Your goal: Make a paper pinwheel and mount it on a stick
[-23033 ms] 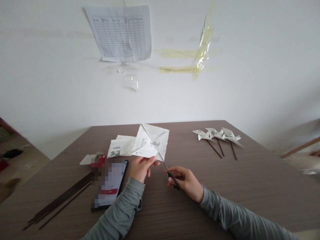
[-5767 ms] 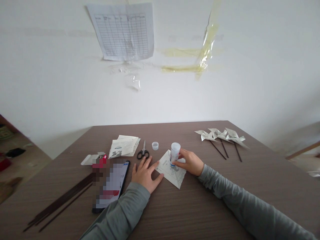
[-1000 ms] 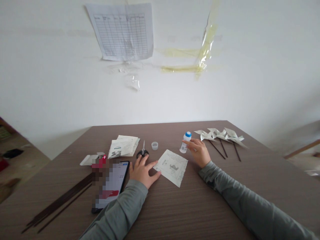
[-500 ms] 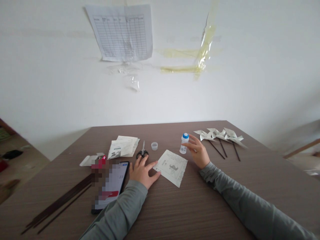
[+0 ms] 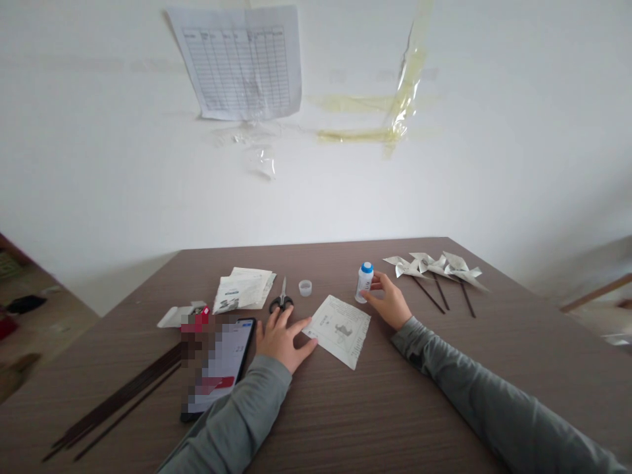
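My left hand [image 5: 281, 339] lies flat with fingers spread. Its fingertips reach the black handles of the scissors [image 5: 282, 299] and the left corner of a square of printed paper [image 5: 340, 331]. On the right, my right hand [image 5: 392, 299] has its thumb in front of a small white glue bottle [image 5: 364, 283] with a blue top, the other fingers at its right side. The bottle stands upright behind the paper. A small clear plastic cap [image 5: 305, 288] sits between scissors and bottle.
Several paper squares [image 5: 241, 289] are stacked at back left, near a red and white packet [image 5: 195, 317]. A phone [image 5: 222, 365] and dark thin sticks [image 5: 118, 398] lie at front left. Three paper pinwheels [image 5: 434, 265] on sticks lie at back right, before the wall.
My right hand has shifted its fingers lower on the glue bottle, with the thumb now across its front. The left hand and the paper have stayed in place.
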Tool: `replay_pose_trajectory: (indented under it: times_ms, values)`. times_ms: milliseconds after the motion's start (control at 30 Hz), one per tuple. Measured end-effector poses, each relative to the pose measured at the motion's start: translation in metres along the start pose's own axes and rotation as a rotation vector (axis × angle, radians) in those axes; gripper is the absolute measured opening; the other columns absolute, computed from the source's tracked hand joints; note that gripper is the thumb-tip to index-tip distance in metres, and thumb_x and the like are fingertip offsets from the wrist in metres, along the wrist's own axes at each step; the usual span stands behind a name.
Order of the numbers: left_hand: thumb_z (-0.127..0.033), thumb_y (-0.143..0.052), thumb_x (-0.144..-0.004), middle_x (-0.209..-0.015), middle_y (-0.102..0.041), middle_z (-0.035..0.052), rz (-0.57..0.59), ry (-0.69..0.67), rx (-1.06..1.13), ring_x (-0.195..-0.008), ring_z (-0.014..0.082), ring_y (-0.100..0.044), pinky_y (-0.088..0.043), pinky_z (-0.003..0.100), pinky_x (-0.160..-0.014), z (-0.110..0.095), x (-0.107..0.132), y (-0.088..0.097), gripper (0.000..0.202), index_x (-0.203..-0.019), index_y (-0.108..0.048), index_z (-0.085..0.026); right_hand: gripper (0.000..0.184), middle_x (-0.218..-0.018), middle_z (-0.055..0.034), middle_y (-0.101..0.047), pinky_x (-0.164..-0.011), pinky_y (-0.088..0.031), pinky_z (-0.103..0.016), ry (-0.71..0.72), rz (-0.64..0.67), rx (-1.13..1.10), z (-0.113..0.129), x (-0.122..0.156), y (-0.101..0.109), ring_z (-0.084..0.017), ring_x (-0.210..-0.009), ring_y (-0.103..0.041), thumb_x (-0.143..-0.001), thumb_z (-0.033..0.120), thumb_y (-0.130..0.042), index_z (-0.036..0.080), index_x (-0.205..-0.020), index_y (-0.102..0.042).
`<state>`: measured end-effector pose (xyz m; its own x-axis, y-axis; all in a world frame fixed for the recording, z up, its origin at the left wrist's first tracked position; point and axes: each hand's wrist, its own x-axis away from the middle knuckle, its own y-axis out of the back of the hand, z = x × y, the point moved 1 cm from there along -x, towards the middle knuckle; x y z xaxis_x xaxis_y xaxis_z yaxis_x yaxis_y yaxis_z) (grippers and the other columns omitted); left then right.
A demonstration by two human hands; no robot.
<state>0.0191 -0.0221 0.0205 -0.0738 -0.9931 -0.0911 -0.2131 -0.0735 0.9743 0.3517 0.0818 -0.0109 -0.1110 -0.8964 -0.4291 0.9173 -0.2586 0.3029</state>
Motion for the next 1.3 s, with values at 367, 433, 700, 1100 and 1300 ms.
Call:
replay_pose_trajectory:
  times_ms: [367,433,700,1100,1300]
  values:
    - [-0.051,-0.088,-0.111,-0.200,-0.069,0.0073,-0.015,-0.003,-0.009,-0.190,0.0557,-0.054,-0.045,0.088,-0.153,0.004,0.004,0.003,0.053,-0.163,-0.096,-0.050,0.046,-0.115,-0.0102,-0.099,-0.107,-0.079,-0.060,-0.020,0.031,0.009,0.003,-0.004,-0.003,-0.040,-0.108,-0.097,-0.084,0.051,-0.100,0.029,-0.122,-0.087]
    - [-0.050,-0.089,-0.110,-0.200,-0.068,0.0070,-0.025,-0.009,-0.009,-0.190,0.0563,-0.054,-0.046,0.088,-0.152,0.005,0.005,0.003,0.052,-0.161,-0.097,-0.049,0.042,-0.115,-0.0102,-0.099,-0.108,-0.079,-0.059,-0.021,0.031,0.013,0.006,-0.010,-0.007,-0.040,-0.110,-0.097,-0.085,0.047,-0.101,0.029,-0.121,-0.087]
    - [-0.045,-0.087,-0.109,-0.200,-0.068,0.0067,-0.013,-0.004,-0.012,-0.189,0.0581,-0.054,-0.047,0.089,-0.151,0.014,0.004,0.005,0.051,-0.159,-0.098,-0.048,0.031,-0.116,-0.0075,-0.100,-0.103,-0.080,-0.051,-0.036,0.153,-0.015,0.030,-0.052,-0.049,-0.037,-0.112,-0.098,-0.085,0.026,-0.105,0.029,-0.111,-0.088]
    - [-0.044,-0.088,-0.109,-0.199,-0.070,0.0059,0.011,0.018,0.009,-0.189,0.0581,-0.054,-0.046,0.089,-0.151,0.020,0.006,0.010,0.052,-0.160,-0.098,-0.050,0.031,-0.114,-0.0055,-0.099,-0.096,-0.080,-0.043,-0.093,0.287,-0.036,0.048,-0.072,-0.116,-0.033,-0.105,-0.098,-0.082,0.014,-0.104,0.027,-0.106,-0.091]
    - [-0.042,-0.086,-0.110,-0.200,-0.068,0.0063,0.023,0.009,0.000,-0.190,0.0575,-0.053,-0.045,0.089,-0.152,0.022,0.005,0.008,0.053,-0.161,-0.097,-0.049,0.039,-0.121,-0.0059,-0.100,-0.105,-0.081,-0.046,-0.094,0.300,-0.055,0.042,-0.068,-0.126,-0.032,-0.111,-0.099,-0.087,0.016,-0.104,0.027,-0.122,-0.093]
